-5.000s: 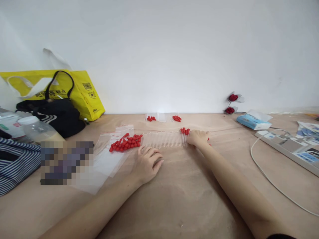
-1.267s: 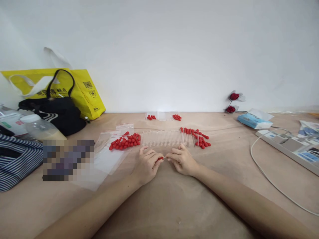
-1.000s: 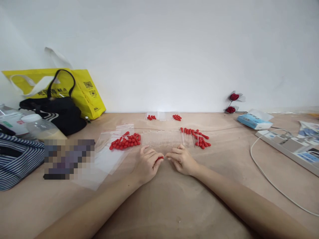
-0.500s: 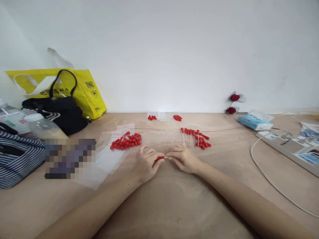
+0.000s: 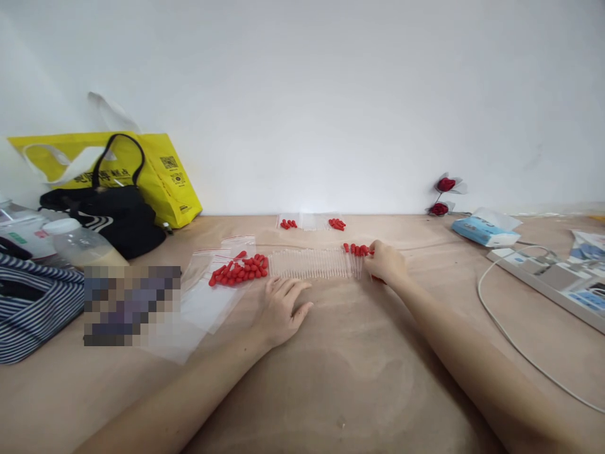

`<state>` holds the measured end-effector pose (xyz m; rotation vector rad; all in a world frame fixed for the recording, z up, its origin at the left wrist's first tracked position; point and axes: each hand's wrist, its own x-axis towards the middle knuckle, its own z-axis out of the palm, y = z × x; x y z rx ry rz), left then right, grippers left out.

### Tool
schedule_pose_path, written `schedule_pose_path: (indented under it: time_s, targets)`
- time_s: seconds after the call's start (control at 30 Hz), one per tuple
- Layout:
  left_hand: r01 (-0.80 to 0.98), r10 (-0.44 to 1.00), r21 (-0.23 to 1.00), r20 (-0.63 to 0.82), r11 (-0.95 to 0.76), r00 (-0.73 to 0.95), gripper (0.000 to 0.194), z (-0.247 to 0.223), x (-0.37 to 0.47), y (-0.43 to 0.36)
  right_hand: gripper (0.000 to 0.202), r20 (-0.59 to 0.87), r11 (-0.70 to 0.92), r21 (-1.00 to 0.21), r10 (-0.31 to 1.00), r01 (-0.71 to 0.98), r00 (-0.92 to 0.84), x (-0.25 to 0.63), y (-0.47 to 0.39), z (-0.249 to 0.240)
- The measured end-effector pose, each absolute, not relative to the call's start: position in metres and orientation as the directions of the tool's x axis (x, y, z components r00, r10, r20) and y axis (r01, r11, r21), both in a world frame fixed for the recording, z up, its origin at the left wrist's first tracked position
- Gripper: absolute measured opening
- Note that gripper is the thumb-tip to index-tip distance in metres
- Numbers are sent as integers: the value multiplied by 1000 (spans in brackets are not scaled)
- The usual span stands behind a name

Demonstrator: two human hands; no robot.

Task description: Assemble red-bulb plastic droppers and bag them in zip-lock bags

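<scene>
My left hand rests on the table with fingers stretched and thumb apart, holding nothing. It lies just in front of a row of thin clear glass dropper tubes. My right hand pinches a glass dropper with a red rubber bulb at the right end of that row; the fingers partly hide it. Beside it, several droppers with red bulbs lie side by side, bulbs away from me. More red bulbs behind the right hand are mostly covered. A pile of loose red bulbs lies left of the row, on clear plastic bags.
Clear zip bags spread at the left. Near the wall lies a bag with red bulbs. At left stand a yellow bag, a black bag and a bottle. Right are tissues, a power strip and a cable.
My left hand has let go of the red-bulbed dropper and opened. My right hand has carried the dropper right and away from me, to the end of the row.
</scene>
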<state>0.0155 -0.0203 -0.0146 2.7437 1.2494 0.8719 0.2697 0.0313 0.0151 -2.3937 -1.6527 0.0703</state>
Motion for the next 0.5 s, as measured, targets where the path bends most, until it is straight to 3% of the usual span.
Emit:
schedule_pose_path:
  time_s: [0.13, 0.33, 0.5]
  targets:
    - [700, 707, 229, 470, -676, 529, 20, -15, 15, -20, 27, 33, -357, -176, 929, 917, 368, 263, 32, 14]
    - [697, 710, 236, 458, -677, 534, 17, -14, 16, -20, 25, 125, -262, -172, 950, 950, 285, 250, 37, 13]
    - [690, 711, 251, 461, -679, 531, 14, -15, 15, -21, 31, 17, -273, -156, 960, 949, 279, 235, 45, 12]
